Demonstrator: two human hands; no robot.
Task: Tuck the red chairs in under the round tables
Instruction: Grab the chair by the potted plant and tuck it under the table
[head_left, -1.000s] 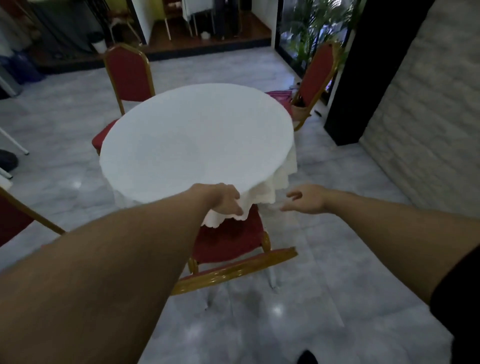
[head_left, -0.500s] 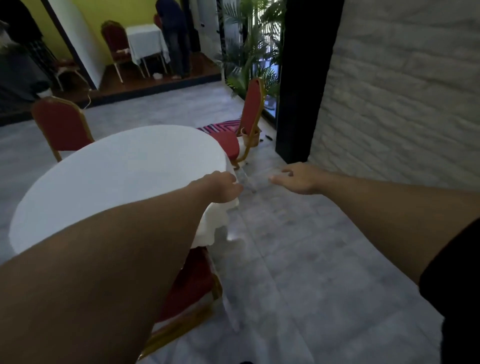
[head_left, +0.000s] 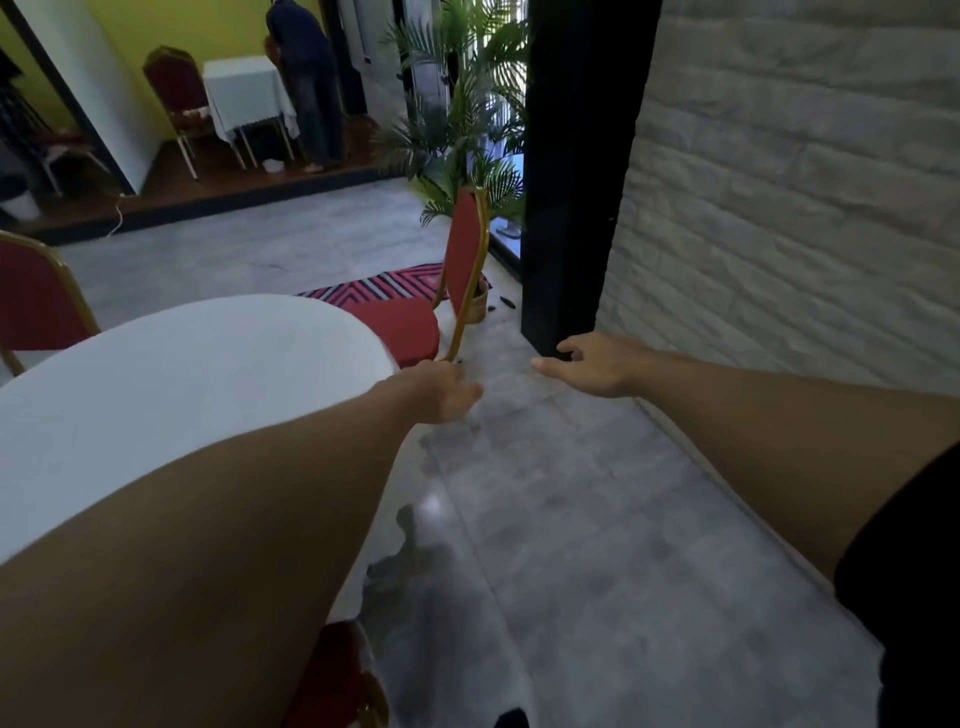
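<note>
A round table (head_left: 197, 374) with a white cloth fills the left. A red chair with a gold frame (head_left: 465, 260) stands at its far right side, seat (head_left: 400, 325) partly under the table edge, back towards the black pillar. My left hand (head_left: 441, 392) reaches out beside the table edge, just short of that chair's leg, fingers loose and holding nothing. My right hand (head_left: 597, 364) is stretched forward over the floor, fingers apart, empty. Another red chair (head_left: 36, 301) stands at the far left. The corner of a third red chair (head_left: 337, 680) shows under my left forearm.
A black pillar (head_left: 576, 171) and a white brick wall (head_left: 800, 197) close off the right. A potted palm (head_left: 457, 130) and a striped rug (head_left: 384, 286) lie behind the chair. A person (head_left: 306, 83) stands at a small clothed table (head_left: 244, 96) on the raised area behind.
My view has swung right from the near chair and moved along the table towards the far right chair. My left hand has come off the tablecloth edge; both hands reach forward.
</note>
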